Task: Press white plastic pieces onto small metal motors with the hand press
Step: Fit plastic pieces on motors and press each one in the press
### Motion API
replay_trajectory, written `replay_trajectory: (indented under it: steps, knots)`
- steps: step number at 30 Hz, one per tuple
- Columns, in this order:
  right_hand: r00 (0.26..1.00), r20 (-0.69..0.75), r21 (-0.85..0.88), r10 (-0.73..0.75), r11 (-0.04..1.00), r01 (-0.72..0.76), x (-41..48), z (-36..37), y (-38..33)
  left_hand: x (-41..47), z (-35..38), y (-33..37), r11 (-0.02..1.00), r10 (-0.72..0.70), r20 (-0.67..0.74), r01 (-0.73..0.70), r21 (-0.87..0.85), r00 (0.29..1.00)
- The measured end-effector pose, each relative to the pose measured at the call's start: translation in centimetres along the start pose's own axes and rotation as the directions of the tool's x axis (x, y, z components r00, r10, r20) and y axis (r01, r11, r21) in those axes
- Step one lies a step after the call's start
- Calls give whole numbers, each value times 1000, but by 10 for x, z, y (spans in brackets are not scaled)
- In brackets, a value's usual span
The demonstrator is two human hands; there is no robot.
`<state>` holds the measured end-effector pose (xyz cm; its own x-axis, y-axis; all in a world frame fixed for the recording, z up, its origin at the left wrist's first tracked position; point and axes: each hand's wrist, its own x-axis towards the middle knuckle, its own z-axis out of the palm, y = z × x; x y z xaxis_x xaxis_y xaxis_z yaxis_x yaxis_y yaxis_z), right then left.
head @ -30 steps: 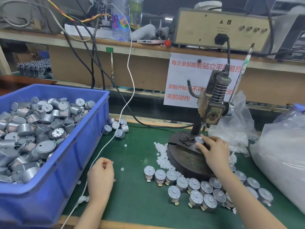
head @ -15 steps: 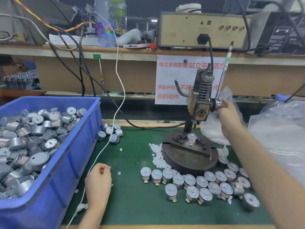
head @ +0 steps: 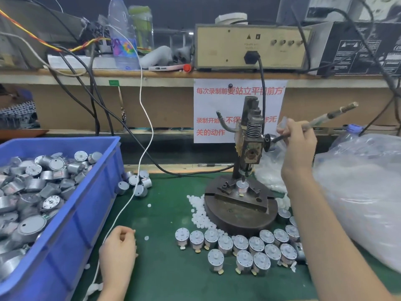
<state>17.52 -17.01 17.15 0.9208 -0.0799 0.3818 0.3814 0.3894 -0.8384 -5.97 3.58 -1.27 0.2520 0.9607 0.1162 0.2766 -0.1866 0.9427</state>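
Observation:
The hand press (head: 249, 148) stands on a round dark base (head: 240, 216) on the green mat. One small metal motor (head: 242, 187) sits upright in the fixture, and the ram tip touches its top. My right hand (head: 298, 144) grips the press lever (head: 321, 120), which slants up to the right. My left hand (head: 119, 248) rests on the mat with its fingers loosely curled; whether it holds anything is hidden. A heap of white plastic pieces (head: 198, 210) lies left of the base. Several motors (head: 240, 246) with white pieces fitted stand in rows in front.
A blue bin (head: 86, 205) full of motors fills the left side. A few loose motors (head: 135, 184) lie beside it. A white cable (head: 138, 170) runs down the mat to my left hand. Clear plastic bags (head: 360, 192) bulge at the right. A shelf (head: 152, 73) with equipment hangs above.
My right hand left the motor in the fixture, rose to the lever, gripped it and swung it down to the right; the ram came down onto the motor. My left hand stayed put.

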Motion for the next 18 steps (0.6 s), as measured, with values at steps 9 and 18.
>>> replay_trajectory:
  steps: [9,18]
  knots:
    - [995,69,-59,-74,995,78,-5,-5,8,-3,0,1,1000,-21,-14,21,-4,1000]
    - [939,239,-366,248,919,-149,22,7,6,-4,0,1,1000,-11,-1,11,19,1000]
